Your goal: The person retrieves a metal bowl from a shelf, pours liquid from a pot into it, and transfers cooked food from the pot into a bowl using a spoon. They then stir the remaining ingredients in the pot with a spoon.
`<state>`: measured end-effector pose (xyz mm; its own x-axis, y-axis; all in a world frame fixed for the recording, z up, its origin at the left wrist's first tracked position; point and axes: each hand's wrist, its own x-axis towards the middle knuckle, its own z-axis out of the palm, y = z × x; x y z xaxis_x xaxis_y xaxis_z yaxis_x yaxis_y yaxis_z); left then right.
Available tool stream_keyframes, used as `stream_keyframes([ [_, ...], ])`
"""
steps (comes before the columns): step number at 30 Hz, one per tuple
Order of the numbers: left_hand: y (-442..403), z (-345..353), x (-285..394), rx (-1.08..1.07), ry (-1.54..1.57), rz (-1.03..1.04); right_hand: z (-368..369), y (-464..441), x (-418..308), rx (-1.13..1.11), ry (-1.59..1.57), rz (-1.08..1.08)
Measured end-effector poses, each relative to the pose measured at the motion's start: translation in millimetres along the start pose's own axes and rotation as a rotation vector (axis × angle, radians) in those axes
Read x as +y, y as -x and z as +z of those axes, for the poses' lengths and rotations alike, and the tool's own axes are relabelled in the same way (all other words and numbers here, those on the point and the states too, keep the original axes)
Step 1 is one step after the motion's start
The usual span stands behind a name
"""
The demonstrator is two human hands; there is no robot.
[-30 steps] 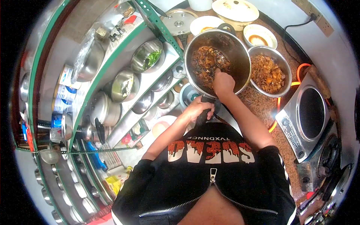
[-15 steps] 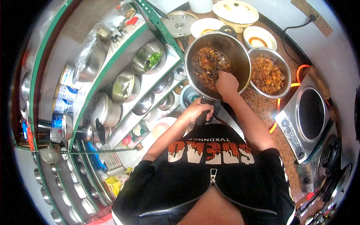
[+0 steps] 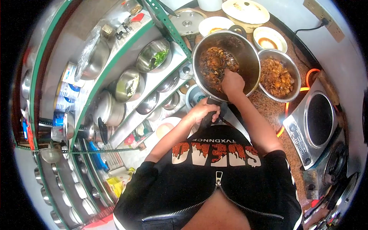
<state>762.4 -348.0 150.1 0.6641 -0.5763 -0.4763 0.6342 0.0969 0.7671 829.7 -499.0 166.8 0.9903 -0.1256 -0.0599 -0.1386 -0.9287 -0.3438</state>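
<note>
A deep metal pot [image 3: 251,57] stands on the counter, with dark brown, chunky food [image 3: 214,63] gathered at its left side. My left hand [image 3: 205,111] is wrapped round the pot's black handle [image 3: 207,122]. Inside the pot, my right hand [image 3: 233,83] is closed at the edge of the food; whatever its fingers grip is hidden. Just right of the pot, touching or nearly touching it, sits a metal bowl [image 3: 298,86] of brown pieces of food [image 3: 276,76].
Behind the pot are a pot lid [image 3: 187,23], two light bowls [image 3: 214,25] and a lidded cream dish [image 3: 245,11]. A cooktop [image 3: 318,119] and an orange hose [image 3: 285,109] lie right. Green-framed shelves [image 3: 126,50] with metal bowls fill the left.
The pot and the things around it appear slightly farther right in view. Inside the pot, the food has shifted a little around my right hand. My left hand keeps its hold on the handle.
</note>
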Motion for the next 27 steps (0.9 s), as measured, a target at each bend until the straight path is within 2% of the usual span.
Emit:
stream_keyframes([
  [9, -4.2, -4.8, -2.8, -0.045, -0.041, -0.008, 8.6, 2.2, 9.2, 0.038, 0.021, -0.097],
  [15, -10.2, -11.2, -8.4, -0.07, -0.002, -0.017, 2.1, 6.2, 9.0, -0.047, 0.052, -0.086],
  [18, -6.4, -7.3, -6.0, -0.033, 0.045, -0.019, 7.7, 4.4, 9.0, -0.002, -0.024, -0.009],
  [24, -4.2, -4.4, -1.3, -0.051, -0.038, 0.007, 17.6, -6.6, 24.3, 0.03, -0.278, -0.037],
  [27, -5.1, -3.2, -1.1, -0.028, -0.013, -0.005, 21.3, -7.8, 20.4, -0.032, -0.337, -0.03],
])
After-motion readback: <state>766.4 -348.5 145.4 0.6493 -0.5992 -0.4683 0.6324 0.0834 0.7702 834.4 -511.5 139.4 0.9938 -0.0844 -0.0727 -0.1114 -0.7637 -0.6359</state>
